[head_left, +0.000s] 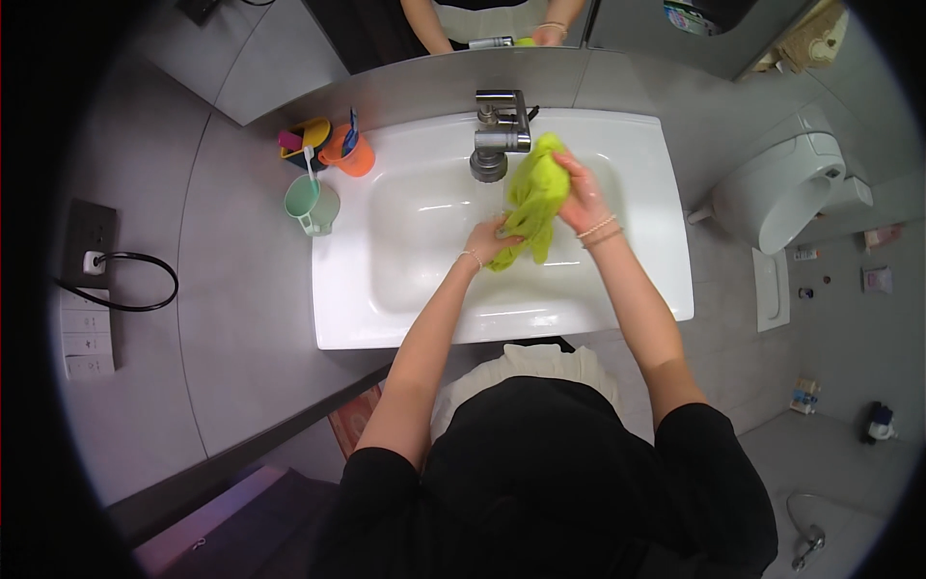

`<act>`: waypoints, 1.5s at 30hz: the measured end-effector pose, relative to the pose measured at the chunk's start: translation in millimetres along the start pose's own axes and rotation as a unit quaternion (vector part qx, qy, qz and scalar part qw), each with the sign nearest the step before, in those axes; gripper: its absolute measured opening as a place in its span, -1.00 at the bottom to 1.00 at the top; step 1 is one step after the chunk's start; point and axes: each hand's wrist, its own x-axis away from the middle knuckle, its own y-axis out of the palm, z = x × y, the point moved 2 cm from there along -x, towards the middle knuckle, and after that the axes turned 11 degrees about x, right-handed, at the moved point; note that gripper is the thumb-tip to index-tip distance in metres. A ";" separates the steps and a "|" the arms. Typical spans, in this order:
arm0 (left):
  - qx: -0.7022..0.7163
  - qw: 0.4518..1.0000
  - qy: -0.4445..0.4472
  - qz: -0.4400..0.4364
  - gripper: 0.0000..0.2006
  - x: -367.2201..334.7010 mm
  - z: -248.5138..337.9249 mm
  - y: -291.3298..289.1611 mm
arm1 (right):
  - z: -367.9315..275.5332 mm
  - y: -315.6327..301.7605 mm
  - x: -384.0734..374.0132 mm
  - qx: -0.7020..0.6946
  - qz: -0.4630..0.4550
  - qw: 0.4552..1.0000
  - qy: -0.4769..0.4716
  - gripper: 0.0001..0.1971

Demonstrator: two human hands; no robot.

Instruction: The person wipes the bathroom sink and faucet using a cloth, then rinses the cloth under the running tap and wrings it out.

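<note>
A crumpled lime-green cloth [539, 183] hangs bunched over the white sink [352, 330], near the faucet [502, 141]. My right hand [583, 199] is closed on its upper right part, fingers pressed against the fabric. Lower and to the left, my left hand [489, 240] grips the cloth's lower edge, and some of its fingertips are hidden in the folds. Loose ends of the fabric dangle between and below both hands.
Left of the basin stand an orange cup [355, 154], a mint-green mug [312, 206] with a toothbrush, and a dark yellow-rimmed holder [311, 140]. A mirror [371, 34] rises behind the faucet. A toilet [786, 193] is at the right.
</note>
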 end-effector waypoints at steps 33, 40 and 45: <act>0.565 0.795 -0.099 0.196 -0.56 15.0 4.3 2.5 | 39.1 -47.2 -56.2 0.458 0.083 0.881 -0.082 -0.49; 0.685 0.693 -0.096 0.205 -0.65 21.7 26.0 -31.5 | -23.9 -56.0 -107.2 0.414 0.255 0.872 -0.061 -0.42; 0.666 0.705 -0.056 0.236 -0.62 47.4 39.3 -83.8 | -5.6 -11.9 -110.7 0.446 0.109 0.887 -0.052 -0.41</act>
